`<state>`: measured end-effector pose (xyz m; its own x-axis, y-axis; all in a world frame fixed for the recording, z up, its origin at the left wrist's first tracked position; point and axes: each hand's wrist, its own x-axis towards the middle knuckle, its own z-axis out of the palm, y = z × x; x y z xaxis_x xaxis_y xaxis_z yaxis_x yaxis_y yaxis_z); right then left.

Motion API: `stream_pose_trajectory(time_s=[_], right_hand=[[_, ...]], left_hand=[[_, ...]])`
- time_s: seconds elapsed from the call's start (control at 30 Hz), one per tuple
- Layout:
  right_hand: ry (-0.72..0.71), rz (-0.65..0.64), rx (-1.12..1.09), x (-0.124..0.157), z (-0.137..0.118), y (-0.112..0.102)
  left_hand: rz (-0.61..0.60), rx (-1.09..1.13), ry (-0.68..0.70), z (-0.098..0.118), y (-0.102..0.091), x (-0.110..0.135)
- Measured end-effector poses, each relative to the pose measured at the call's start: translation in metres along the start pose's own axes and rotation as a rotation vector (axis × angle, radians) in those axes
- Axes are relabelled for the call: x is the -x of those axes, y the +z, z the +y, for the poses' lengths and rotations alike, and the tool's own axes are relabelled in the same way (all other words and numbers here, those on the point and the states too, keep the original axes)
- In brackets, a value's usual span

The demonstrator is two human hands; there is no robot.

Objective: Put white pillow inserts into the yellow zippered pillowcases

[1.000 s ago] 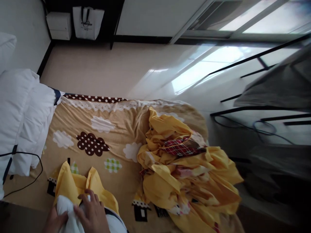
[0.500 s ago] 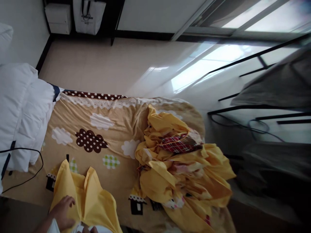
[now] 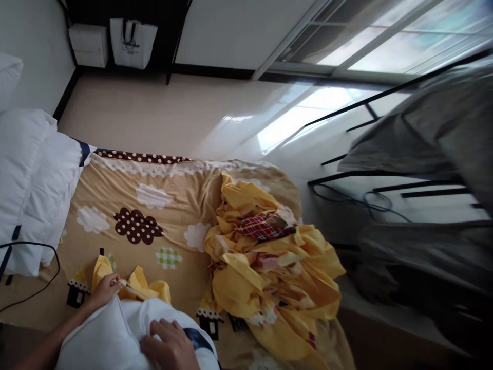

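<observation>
A white pillow (image 3: 115, 331) lies at the near edge of the bed, its far end going into a yellow pillowcase (image 3: 144, 289). My left hand (image 3: 103, 291) is closed in a pinch on the pillowcase's edge at the pillow's far left corner. My right hand (image 3: 171, 345) rests on top of the pillow, fingers curled and pressing into the white fabric. A big crumpled heap of yellow bedding (image 3: 269, 270) with red plaid patches lies to the right on the bed.
The bed carries a tan blanket (image 3: 154, 205) printed with clouds and little houses. White pillows (image 3: 33, 180) are stacked at the left, with a black cable (image 3: 42, 246) beside them. A dark metal rack (image 3: 404, 185) with grey cloth stands to the right. A white bag (image 3: 133, 43) sits by the far wall.
The white pillow has come up into view and pushed further into the yellow pillowcase, which is now bunched small. My left hand moved up to the case's edge; my right hand returned onto the pillow.
</observation>
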<state>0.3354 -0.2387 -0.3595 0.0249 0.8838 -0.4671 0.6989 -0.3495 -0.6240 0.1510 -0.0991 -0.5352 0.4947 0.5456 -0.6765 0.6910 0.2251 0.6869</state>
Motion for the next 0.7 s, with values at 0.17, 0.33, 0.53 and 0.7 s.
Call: stream_pose_trajectory(time_s=[0.17, 0.33, 0.53, 0.7], right_hand=[[0.172, -0.164, -0.163, -0.042, -0.015, -0.022], [0.212, -0.218, -0.212, -0.066, -0.011, -0.017], [0.277, -0.224, -0.195, -0.074, -0.007, 0.03], [0.377, -0.172, -0.17, -0.082, -0.001, 0.058]], left_hand=[[0.023, 0.131, 0.057, 0.032, -0.016, -0.01], [-0.058, 0.188, 0.061, 0.056, -0.033, -0.001], [0.065, 0.192, 0.03, 0.081, -0.041, 0.017], [0.186, 0.029, 0.144, 0.082, -0.043, 0.033]])
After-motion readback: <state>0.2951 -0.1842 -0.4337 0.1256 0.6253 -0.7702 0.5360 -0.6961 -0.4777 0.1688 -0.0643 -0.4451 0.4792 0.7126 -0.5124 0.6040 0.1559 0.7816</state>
